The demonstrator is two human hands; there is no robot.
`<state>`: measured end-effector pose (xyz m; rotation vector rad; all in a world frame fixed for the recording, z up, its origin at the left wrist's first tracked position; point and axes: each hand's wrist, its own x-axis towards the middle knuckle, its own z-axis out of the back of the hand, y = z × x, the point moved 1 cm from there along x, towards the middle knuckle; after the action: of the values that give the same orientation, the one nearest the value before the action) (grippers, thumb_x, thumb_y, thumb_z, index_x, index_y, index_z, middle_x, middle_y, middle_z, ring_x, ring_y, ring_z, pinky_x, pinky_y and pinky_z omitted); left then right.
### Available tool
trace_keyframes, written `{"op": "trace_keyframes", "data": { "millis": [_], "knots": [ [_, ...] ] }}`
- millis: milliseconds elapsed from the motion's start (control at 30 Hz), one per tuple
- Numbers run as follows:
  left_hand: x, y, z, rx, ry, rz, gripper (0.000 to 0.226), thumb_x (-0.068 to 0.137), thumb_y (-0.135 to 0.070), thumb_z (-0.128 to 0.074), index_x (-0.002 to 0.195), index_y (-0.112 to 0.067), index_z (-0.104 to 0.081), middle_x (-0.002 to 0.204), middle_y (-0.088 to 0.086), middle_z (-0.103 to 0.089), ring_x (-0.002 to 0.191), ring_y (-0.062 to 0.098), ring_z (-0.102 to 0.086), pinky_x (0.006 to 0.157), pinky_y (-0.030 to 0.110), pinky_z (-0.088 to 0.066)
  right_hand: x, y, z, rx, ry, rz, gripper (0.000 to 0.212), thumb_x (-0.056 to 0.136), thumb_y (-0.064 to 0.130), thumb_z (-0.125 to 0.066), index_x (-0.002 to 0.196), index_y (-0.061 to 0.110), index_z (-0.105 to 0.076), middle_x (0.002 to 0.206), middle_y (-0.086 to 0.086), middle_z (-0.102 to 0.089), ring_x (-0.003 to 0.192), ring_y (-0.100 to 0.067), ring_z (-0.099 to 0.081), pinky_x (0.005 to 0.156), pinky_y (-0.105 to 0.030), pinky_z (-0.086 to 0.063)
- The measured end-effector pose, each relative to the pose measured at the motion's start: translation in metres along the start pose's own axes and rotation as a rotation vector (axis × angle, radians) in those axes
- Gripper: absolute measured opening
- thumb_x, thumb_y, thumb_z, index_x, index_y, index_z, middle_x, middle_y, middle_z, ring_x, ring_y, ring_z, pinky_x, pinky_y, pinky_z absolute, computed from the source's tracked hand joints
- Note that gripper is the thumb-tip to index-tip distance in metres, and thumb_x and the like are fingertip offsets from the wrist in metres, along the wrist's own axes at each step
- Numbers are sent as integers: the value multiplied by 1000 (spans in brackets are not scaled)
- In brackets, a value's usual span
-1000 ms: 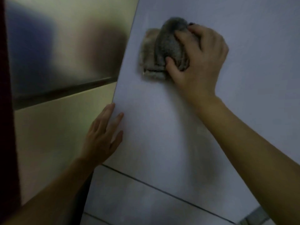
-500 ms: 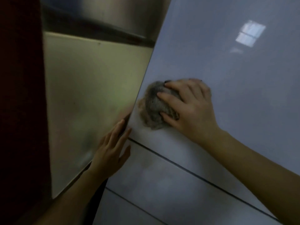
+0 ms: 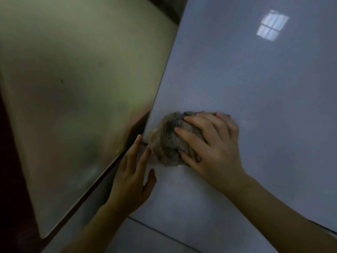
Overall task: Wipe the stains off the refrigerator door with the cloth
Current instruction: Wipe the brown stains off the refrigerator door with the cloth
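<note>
Glossy pale grey-blue refrigerator door (image 3: pixel 255 88): fills the right of the view. A bright window reflection (image 3: pixel 273 25) sits high on it and a thin dark seam line (image 3: pixel 155 230) low down.

Brushed gold-toned metal panel (image 3: pixel 82 88): meets the door's left edge at an angle. Whether it belongs to the same appliance cannot be told.

Right hand (image 3: pixel 215 148): on the door near its left edge, fingers curled over the cloth, gripping it and pressing it to the surface.

Left hand (image 3: pixel 131 181): flat at the door's left edge, fingers straight, holding nothing, apparently bracing.

Bunched grey-brown fuzzy cloth (image 3: pixel 167 143): against the door, close to its left edge, under the right hand.

Step, as judged: wiping under way at the door's edge. The next move calls for firm pressure and a sweep across unwiped door.

Obscured: no stain is discernible in the dim light. The cloth's contact face is hidden, and both forearms are cut off.
</note>
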<state>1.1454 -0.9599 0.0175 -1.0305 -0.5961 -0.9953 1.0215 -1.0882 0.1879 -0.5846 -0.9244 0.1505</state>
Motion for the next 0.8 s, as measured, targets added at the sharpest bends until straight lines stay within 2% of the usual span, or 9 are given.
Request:
{"op": "trace_keyframes", "data": {
  "millis": [100,167,300,367,433,500,633,800],
  "knots": [
    [-1,-4,-1,-31,-11,31,63,97,-29,-51,152,-5,-31,165,21,-17,155,24,-15,125,24,-17,6,-13,10,4,38,108,31,93,36,-73,118,18,-76,125,-10,-70,121,-28,-57,111,-47,-36],
    [-1,-9,1,-49,-10,53,64,96,-26,-53,152,-5,-31,165,21,-17,155,25,-16,125,24,-17,24,-28,23,-13,17,96,34,92,38,-72,119,17,-76,126,-12,-69,119,-30,-57,109,-46,-35],
    [0,-14,5,-48,15,73,64,96,-24,-53,153,-5,-30,166,19,-13,156,26,-14,123,33,-24,80,-51,41,-90,-105,-106,50,86,44,-72,127,16,-70,133,-14,-64,125,-30,-49,109,-45,-31],
    [-1,-13,8,-37,25,64,65,95,-23,-54,153,-3,-32,166,18,-12,156,22,-11,123,29,-21,92,-47,39,-99,-167,-203,53,82,44,-73,128,17,-69,134,-13,-63,126,-29,-46,108,-48,-34],
    [-2,-11,9,-16,33,54,65,96,-25,-52,154,-4,-31,166,18,-11,157,18,-7,125,21,-12,83,-29,24,-75,-145,-226,56,81,43,-73,130,18,-67,135,-14,-62,127,-30,-44,106,-50,-35],
    [-7,-7,8,8,51,28,65,97,-27,-51,155,-6,-28,166,19,-12,157,21,-7,126,22,-11,53,-3,1,-40,-59,-159,54,83,40,-73,131,18,-66,136,-14,-62,128,-32,-44,107,-49,-32],
    [-17,4,9,43,84,0,65,96,-27,-51,154,-6,-31,165,19,-18,154,30,-21,122,33,-25,-21,25,-21,-11,89,22,39,91,36,-70,127,20,-70,133,-9,-67,127,-30,-58,115,-47,-33],
    [-19,1,25,122,59,-10,63,95,-27,-50,152,-5,-34,164,19,-22,148,37,-32,114,44,-35,-37,2,7,15,75,56,32,94,34,-70,122,19,-73,130,-9,-68,122,-30,-60,112,-47,-37]
  ]
}}
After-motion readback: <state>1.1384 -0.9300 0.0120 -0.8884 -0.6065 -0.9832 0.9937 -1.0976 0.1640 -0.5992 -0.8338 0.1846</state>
